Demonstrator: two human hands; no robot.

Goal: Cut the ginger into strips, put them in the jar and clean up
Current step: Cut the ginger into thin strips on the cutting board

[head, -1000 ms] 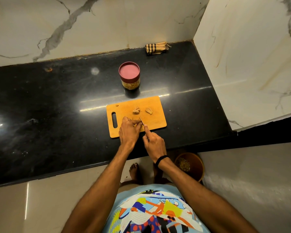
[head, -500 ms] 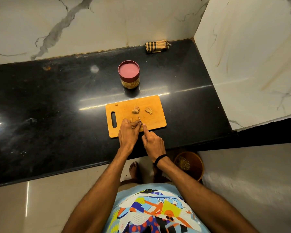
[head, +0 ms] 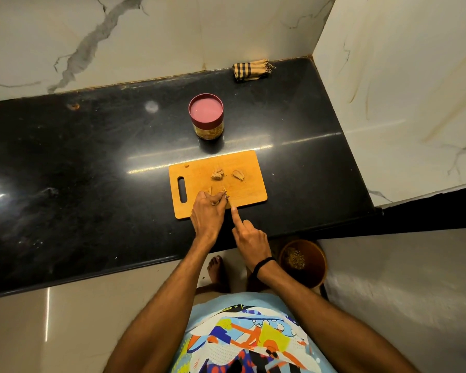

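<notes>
I'm in the cutting step. My left grip (head: 207,211) pinches a small ginger piece (head: 224,190) down on the cutting board (head: 250,196). My right grip (head: 249,238), just beside it, is wrapped round the knife (head: 227,197), forefinger along the spine, blade at the piece. A rough chunk (head: 217,174) and a flatter chunk (head: 238,175) wait just beyond both grips. The jar (head: 206,117), lid on, stands farther beyond on the table (head: 92,170). Next, I judge, a thin slice close to my fingertips, pressed carefully.
</notes>
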